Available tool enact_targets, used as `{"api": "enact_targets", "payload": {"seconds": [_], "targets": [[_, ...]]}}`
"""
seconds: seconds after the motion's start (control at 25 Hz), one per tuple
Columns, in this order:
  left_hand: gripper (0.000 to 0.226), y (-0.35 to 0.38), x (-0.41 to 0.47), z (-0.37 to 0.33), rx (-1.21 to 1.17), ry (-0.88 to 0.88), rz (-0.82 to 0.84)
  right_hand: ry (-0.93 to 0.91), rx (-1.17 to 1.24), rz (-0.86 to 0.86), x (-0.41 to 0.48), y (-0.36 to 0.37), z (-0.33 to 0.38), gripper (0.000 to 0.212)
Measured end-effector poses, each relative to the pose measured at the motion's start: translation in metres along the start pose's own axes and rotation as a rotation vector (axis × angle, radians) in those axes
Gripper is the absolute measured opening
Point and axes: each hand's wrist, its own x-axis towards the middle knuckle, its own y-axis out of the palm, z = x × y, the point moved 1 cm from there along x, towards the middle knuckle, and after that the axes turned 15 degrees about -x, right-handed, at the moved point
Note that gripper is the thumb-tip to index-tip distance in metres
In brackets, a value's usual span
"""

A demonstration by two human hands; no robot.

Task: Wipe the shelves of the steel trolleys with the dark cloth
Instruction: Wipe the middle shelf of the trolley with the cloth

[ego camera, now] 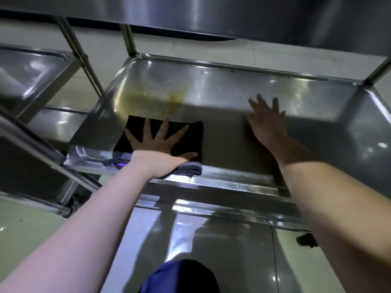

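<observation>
Middle shelf (232,89) of the steel trolley. Landmark: the yellowish stain (148,98) toward the shelf's far-left corner.

- Cloth (193,138): dark, folded, lying flat on the shelf just on the near side of the stain, its far edge at the stain's near margin. A grey fold hangs over the shelf's front lip.
- Left hand (157,149): flat on the cloth, fingers straight and fanned wide, pressing rather than gripping.
- Right hand (266,123): well to the right of the stain, palm down on bare steel with fingers spread. It holds nothing and looks like a brace.
- Second trolley (31,72): left of the stain, untouched for now.

Judgement on the step: the stain looks unwiped, so it is probably the next target.
- Push the cloth forward over it with the weight through the palm.
- Use overlapping passes, then work into the raised rim behind the stain, where residue likely gathers.
- If the residue smears, turn the cloth to a clean face.
- Keep the hanging fold tucked under so it does not drag.
- Keep the right hand planted, since the trolley could roll under pressure.
</observation>
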Motion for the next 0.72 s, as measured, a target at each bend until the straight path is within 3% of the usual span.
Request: {"api": "enact_targets", "payload": {"seconds": [0.08, 0.2, 0.36, 0.72], "targets": [[0.083, -0.001, 0.000, 0.000, -0.015, 0.006, 0.006, -0.099, 0.049, -0.013, 0.003, -0.001, 0.047, 0.055], [0.081, 0.004, -0.005, 0.005, -0.014, 0.018, -0.006, -0.162, -0.140, 0.054, -0.005, 0.017, 0.088, 0.052], [0.081, 0.003, 0.015, 0.014, -0.006, 0.059, -0.048, -0.123, -0.242, 0.054, -0.006, 0.027, 0.082, 0.053], [0.090, -0.041, 0.174, -0.002, 0.000, 0.017, -0.042, -0.080, -0.261, -0.011, -0.008, 0.031, 0.087, 0.055]]}}
